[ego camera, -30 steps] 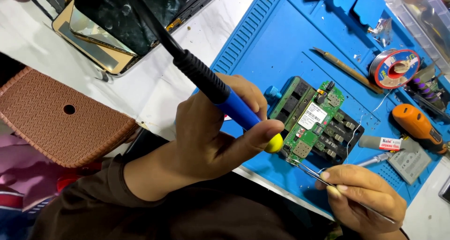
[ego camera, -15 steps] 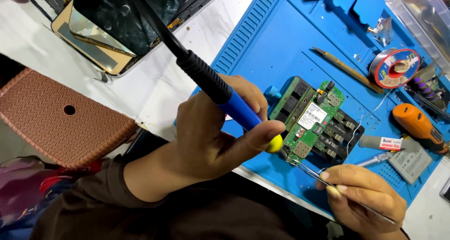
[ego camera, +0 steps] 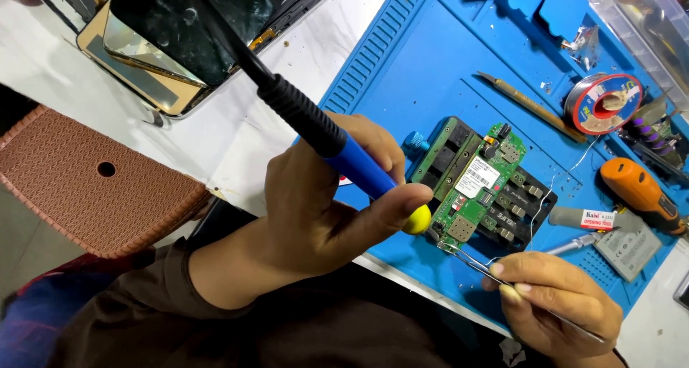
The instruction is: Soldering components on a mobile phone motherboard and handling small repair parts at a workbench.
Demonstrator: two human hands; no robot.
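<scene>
Nearest the camera, below the green circuit board (ego camera: 479,188), the right hand (ego camera: 556,307) pinches tweezers (ego camera: 470,260) whose tips meet the board's lower edge. Just left of the board, the left hand (ego camera: 326,210) grips a blue soldering iron (ego camera: 337,149); steadying both wrists on the blue mat (ego camera: 423,73) would likely help. Beyond the board lies a solder spool (ego camera: 603,102).

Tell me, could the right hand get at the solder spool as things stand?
Probably yes, once freed: the solder spool lies open on the blue mat with nothing over it, but the right hand currently holds tweezers at the circuit board.
</scene>
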